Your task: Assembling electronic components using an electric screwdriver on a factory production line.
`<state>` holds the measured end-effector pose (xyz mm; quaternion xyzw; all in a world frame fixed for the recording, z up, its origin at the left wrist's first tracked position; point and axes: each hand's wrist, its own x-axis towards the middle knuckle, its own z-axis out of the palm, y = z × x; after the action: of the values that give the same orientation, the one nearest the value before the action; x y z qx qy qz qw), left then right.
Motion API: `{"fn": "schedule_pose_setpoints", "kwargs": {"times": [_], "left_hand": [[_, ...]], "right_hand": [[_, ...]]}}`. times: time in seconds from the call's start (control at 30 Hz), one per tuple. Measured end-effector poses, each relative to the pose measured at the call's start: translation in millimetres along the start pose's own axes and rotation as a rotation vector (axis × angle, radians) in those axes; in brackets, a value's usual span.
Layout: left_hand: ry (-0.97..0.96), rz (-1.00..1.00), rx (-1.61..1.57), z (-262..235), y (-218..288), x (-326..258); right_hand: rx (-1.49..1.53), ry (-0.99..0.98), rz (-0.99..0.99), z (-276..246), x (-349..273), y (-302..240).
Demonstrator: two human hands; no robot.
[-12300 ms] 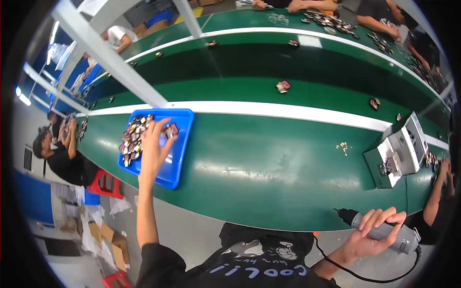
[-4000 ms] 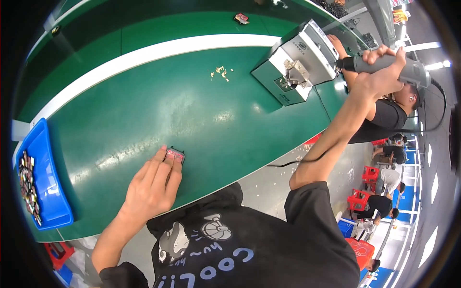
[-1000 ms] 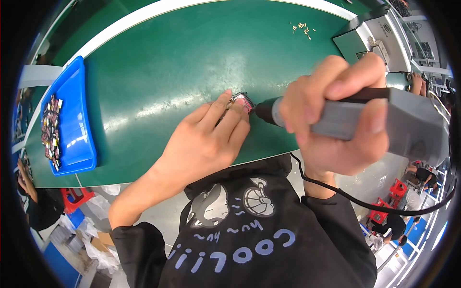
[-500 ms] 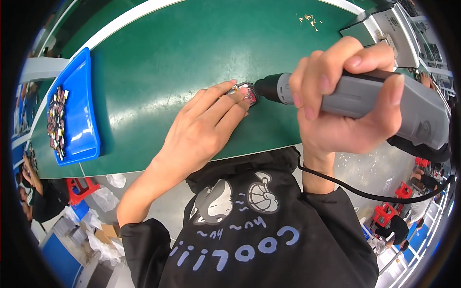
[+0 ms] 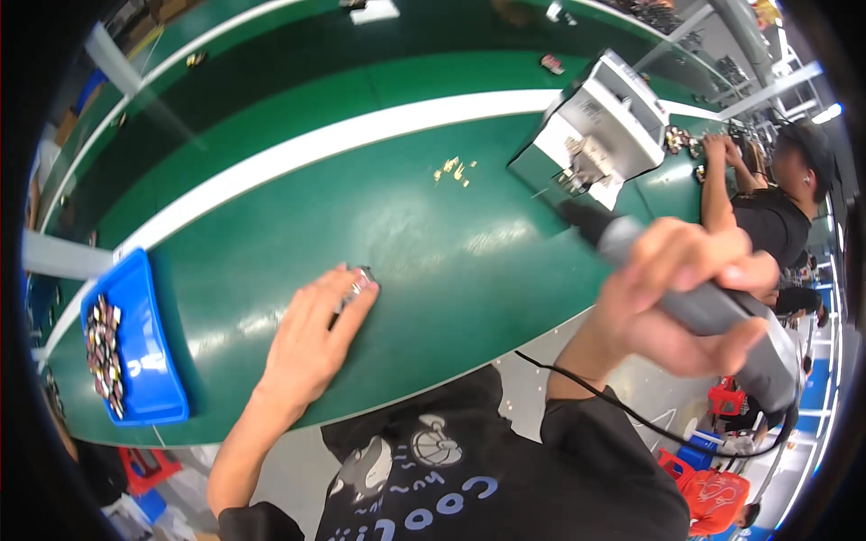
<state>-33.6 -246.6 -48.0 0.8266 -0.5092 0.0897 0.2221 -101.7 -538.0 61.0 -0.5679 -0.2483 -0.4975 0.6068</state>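
My left hand (image 5: 311, 334) rests on the green table, its fingers curled over a small electronic part in a dark case (image 5: 363, 273). Most of that part is hidden beneath the fingers. In my right hand (image 5: 677, 288) is a grey electric screwdriver (image 5: 774, 361), lifted above the table and blurred by motion. Its black nose points toward a boxy screw feeder (image 5: 600, 135) at the back right, close to the feeder's front. A black cord (image 5: 622, 410) hangs from the screwdriver's rear end.
A blue tray (image 5: 167, 361) at the left holds a heap of small parts (image 5: 104, 356). Several tiny brass-coloured pieces (image 5: 456, 171) lie scattered near the feeder. A white rail (image 5: 361, 135) runs along the table's far side. Another person (image 5: 776, 207) works at the right.
My right hand has drawn the screwdriver away from the small part and over toward the screw feeder. The view has swung right and up; my left hand stays on the part.
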Motion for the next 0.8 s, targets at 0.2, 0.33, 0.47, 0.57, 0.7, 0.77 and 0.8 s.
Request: {"fn": "schedule_pose_setpoints", "kwargs": {"times": [0.2, 0.33, 0.47, 0.57, 0.7, 0.77, 0.8], "left_hand": [[0.243, -0.197, -0.032, 7.9, -88.7, 122.9], [0.217, -0.297, 0.124, 24.0, -129.3, 205.3], [0.073, 0.023, 0.038, 75.1, -97.9, 338.3], [-0.044, 0.125, -0.103, 133.8, -89.2, 412.0], [-0.348, 0.056, -0.165, 177.4, -57.3, 473.9], [-0.25, 0.16, -0.118, 194.5, -77.4, 484.3], [-0.151, 0.258, -0.068, 204.6, -92.1, 482.6]], "right_hand": [[-0.469, 0.305, -0.345, -102.6, 84.4, 54.3], [-0.147, 0.343, -0.006, -116.7, 92.3, 40.3], [-0.116, 0.292, -0.131, -112.8, 68.6, -3.4], [-0.018, 0.35, -0.091, -103.3, 40.9, -23.9], [-0.084, 0.413, -0.124, -123.5, 10.6, -56.4], [-0.154, 0.495, -0.154, -127.9, 2.8, -65.8], [-0.151, 0.503, -0.141, -129.0, 0.7, -65.9]]}}
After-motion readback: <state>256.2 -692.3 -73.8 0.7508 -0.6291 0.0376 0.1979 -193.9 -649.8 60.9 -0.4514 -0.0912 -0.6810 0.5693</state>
